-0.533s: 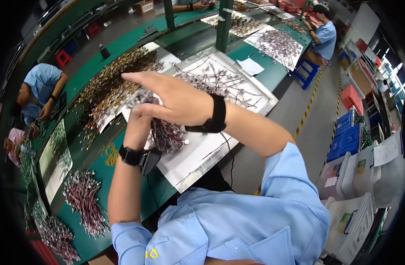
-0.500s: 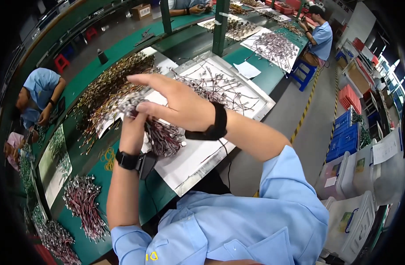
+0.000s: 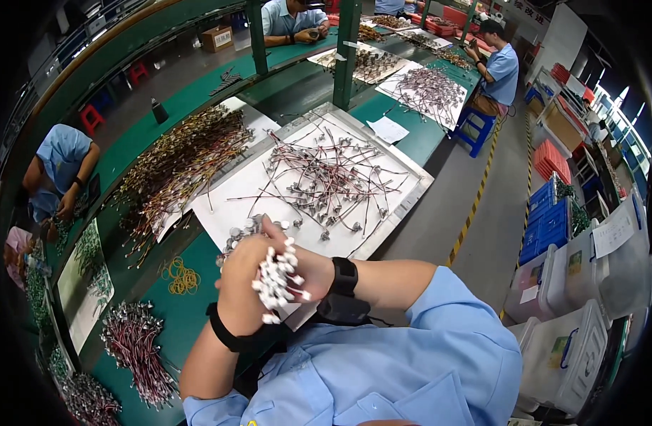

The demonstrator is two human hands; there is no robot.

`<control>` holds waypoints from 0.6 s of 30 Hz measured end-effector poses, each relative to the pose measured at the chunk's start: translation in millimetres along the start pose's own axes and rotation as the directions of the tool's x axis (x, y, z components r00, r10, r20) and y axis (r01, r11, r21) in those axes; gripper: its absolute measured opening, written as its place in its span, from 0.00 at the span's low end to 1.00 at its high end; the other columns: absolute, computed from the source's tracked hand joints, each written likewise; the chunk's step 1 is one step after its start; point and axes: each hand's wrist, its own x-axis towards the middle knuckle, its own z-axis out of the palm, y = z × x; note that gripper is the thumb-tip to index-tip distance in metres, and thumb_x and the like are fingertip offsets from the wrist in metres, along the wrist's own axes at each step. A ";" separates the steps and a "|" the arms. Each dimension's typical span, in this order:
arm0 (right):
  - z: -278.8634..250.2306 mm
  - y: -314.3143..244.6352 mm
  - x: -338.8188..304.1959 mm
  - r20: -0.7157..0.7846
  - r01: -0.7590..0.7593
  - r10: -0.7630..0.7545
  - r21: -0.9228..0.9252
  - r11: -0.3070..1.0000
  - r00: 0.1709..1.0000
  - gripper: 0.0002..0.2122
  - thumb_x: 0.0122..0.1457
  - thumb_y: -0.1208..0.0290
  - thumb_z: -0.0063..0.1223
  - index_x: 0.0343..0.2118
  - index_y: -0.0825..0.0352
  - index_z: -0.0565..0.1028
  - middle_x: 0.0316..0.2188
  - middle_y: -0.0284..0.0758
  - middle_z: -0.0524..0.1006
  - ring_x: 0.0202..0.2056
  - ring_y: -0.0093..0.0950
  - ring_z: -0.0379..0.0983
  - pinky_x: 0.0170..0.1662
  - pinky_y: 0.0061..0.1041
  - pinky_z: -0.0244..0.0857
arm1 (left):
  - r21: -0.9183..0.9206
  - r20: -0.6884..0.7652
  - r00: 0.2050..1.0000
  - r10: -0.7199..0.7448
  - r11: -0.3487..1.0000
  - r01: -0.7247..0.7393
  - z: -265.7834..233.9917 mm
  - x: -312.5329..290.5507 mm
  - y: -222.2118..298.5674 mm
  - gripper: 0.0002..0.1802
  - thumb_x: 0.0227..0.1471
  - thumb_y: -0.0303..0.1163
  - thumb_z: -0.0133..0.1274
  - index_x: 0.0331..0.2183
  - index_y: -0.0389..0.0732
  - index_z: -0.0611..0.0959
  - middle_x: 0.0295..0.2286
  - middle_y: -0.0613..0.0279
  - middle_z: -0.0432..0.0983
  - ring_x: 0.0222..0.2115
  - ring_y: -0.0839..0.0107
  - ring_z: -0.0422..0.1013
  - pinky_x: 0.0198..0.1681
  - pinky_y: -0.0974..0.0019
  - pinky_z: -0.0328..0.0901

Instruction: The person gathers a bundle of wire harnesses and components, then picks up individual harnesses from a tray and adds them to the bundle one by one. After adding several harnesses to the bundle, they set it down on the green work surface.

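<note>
Close in front of me, both hands are closed round a bundle of wires with white connectors [image 3: 278, 275]. My left hand [image 3: 242, 287] wraps it from the left. My right hand [image 3: 310, 271] presses against it from the right, its fingers partly hidden. Silver round parts [image 3: 239, 233] stick out on the far side of my hands, and the middle of the bundle is covered. Just beyond, loose red and black wires with silver round parts [image 3: 326, 174] lie tangled on a white board [image 3: 230, 202] with a grey frame.
Yellow rubber bands [image 3: 180, 277] lie on the green table [image 3: 187, 250] to the left. Near them is a pile of bundled wires [image 3: 136, 348]; a larger heap of wires [image 3: 177, 160] lies farther off. A green post [image 3: 346, 64] rises behind the board. Plastic bins [image 3: 560, 355] stand right.
Both hands have drawn nearer to me with the bundle, uncovering the wires on the board. The bundle has turned, and its white connectors now show between my hands.
</note>
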 end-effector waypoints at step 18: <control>-2.5 21.8 104.3 -0.200 -0.149 -0.028 -0.811 0.566 0.979 0.15 0.59 0.62 0.48 0.24 0.70 0.71 0.15 0.30 0.70 0.15 0.21 0.64 0.20 0.21 0.62 | -0.796 -0.065 0.856 -0.513 0.544 0.266 -32.5 -140.0 -65.2 0.30 0.45 0.43 0.58 0.46 0.38 0.68 0.46 0.57 0.65 0.49 0.63 0.63 0.54 0.58 0.54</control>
